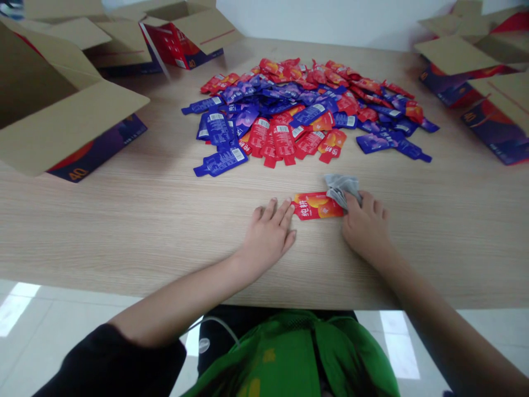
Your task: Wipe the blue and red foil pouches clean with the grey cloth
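Note:
A single red pouch [316,205] with orange fruit printed on it lies flat on the wooden table [144,231] in front of me. The outstretched fingers of my left hand [268,234] touch its narrow spout end and rest on the tabletop. At the pouch's other end, my right hand [367,229] grips a crumpled grey cloth [342,186], which covers that end's upper corner. Beyond both hands lies a wide heap of similar pouches, red ones [284,140] and purple-blue ones [223,161] mixed together.
Open cardboard boxes stand around the heap: a large one [95,121] at the left, another [192,36] behind it, and more at the right, including a near one [496,127]. A white wall [330,25] borders the table's far side. The table's front edge is close to my body.

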Demonstrator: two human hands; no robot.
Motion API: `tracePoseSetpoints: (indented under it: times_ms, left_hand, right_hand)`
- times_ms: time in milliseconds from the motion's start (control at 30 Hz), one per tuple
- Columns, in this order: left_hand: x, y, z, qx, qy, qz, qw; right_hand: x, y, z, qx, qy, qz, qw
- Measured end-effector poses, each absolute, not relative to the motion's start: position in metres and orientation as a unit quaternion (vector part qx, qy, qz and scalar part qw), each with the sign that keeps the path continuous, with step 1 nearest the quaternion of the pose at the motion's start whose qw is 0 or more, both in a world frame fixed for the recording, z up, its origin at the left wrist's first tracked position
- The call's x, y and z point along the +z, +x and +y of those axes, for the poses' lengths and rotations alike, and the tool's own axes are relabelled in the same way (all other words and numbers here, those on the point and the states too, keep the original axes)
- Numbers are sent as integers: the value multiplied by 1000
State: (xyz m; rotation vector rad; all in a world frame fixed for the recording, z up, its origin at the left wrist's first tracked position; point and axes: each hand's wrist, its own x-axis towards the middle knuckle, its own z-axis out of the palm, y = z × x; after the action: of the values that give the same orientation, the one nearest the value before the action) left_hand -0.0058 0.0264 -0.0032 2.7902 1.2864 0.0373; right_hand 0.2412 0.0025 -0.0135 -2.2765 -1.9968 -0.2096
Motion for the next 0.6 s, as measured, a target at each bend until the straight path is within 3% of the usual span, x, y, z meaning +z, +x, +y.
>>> tracePoseSetpoints:
  times_ms: [233,400,600]
  left_hand:
    - [-5,-7,28,27,910,413,17]
    - [-3,-9,29,18,914,404,19]
    - [-6,-9,27,31,911,411,22]
  right_hand:
    - [2,226,12,6,-689,-679,254]
    - [-2,175,0,4,-632,-758,162]
    - [-12,201,-10,-39,-682,-722,110]
